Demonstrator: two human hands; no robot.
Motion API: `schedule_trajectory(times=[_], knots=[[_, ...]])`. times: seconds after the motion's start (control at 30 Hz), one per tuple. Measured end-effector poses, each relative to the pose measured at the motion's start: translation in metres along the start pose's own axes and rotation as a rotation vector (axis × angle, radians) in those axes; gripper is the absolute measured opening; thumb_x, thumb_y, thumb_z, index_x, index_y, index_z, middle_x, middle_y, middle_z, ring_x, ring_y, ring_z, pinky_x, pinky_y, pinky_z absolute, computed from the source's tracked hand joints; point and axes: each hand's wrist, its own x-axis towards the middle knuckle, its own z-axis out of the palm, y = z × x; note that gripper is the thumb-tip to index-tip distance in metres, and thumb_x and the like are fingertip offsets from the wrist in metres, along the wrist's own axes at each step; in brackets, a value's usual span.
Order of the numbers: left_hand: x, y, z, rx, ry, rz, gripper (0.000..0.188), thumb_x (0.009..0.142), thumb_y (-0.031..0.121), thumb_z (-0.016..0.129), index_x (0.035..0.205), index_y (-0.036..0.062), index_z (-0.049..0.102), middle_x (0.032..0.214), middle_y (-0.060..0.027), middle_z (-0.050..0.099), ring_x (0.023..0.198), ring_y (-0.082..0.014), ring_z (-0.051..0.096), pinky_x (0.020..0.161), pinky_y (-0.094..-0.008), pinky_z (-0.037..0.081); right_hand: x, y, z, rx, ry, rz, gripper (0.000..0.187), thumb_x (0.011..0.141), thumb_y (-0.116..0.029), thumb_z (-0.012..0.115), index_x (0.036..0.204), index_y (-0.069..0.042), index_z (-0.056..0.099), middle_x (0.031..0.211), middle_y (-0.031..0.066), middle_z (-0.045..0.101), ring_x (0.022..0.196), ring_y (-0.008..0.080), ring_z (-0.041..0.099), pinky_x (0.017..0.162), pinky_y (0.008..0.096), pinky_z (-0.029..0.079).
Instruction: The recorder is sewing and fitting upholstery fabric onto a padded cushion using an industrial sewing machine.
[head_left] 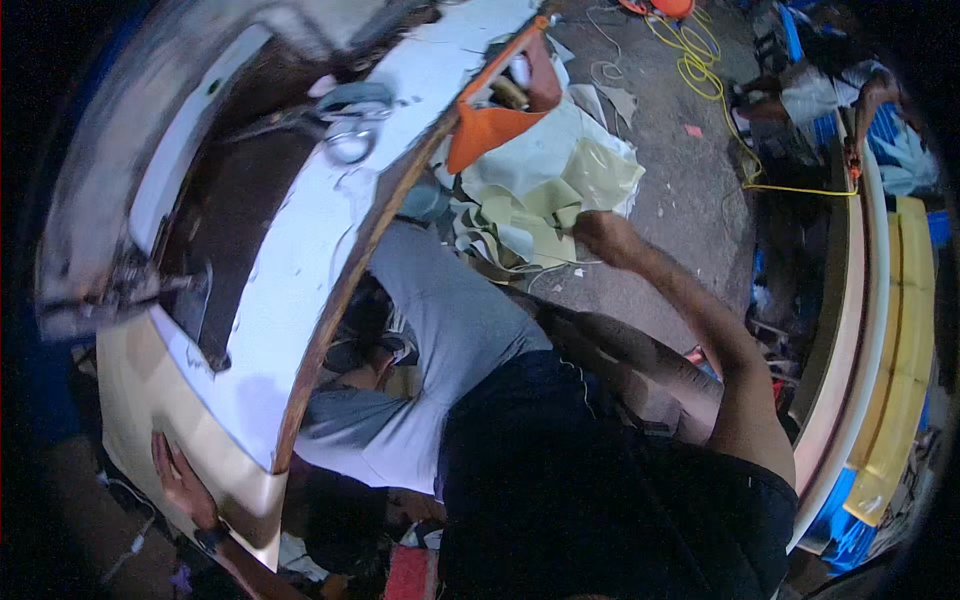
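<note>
At the lower left, my left hand (182,482) lies with fingers stretched out on a smooth cream sheet (130,400) draped over the near end of a white-topped table (300,270). My right arm reaches out to a heap of cut scraps on the floor. There my right hand (607,238) is closed at the edge of a cream scrap (603,178), which looks like vinyl or leatherette. Its fingertips are partly hidden. Other pale and cream offcuts (510,225) lie crumpled beside it.
A blurred sewing machine (85,285) stands on the table. An orange fabric pouch (490,135) hangs at the table's wooden edge (345,290). Yellow cable (700,75) crosses the floor. On the right, another person (810,95) sits by a long table with yellow foam-like padding (895,370).
</note>
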Motion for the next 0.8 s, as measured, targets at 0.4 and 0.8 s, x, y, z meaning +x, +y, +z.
schedule_trajectory(times=[0.4,0.8], knots=[[0.082,0.335,0.134,0.056,-0.122,0.641,0.052,0.088,0.008,0.076,0.137,0.0075,0.061,0.144,-0.0182,0.053,0.129,-0.0405,0.052,0.107,-0.0525,0.043,0.155,0.293,0.323,-0.568,-0.286,-0.541,0.019,0.086,-0.024,0.064,0.083,-0.007,0.071,0.078,0.0169,0.065,0.073,0.0377,0.065,0.066,0.048,0.054],[0.072,0.327,0.113,0.264,-0.169,0.641,0.046,0.096,0.019,0.072,0.137,0.007,0.054,0.138,-0.0259,0.054,0.124,-0.046,0.053,0.098,-0.0593,0.047,0.192,0.153,0.308,0.0,-0.144,0.17,0.029,0.092,-0.031,0.061,0.107,-0.008,0.071,0.113,0.0162,0.065,0.1,0.0394,0.063,0.083,0.0556,0.052]])
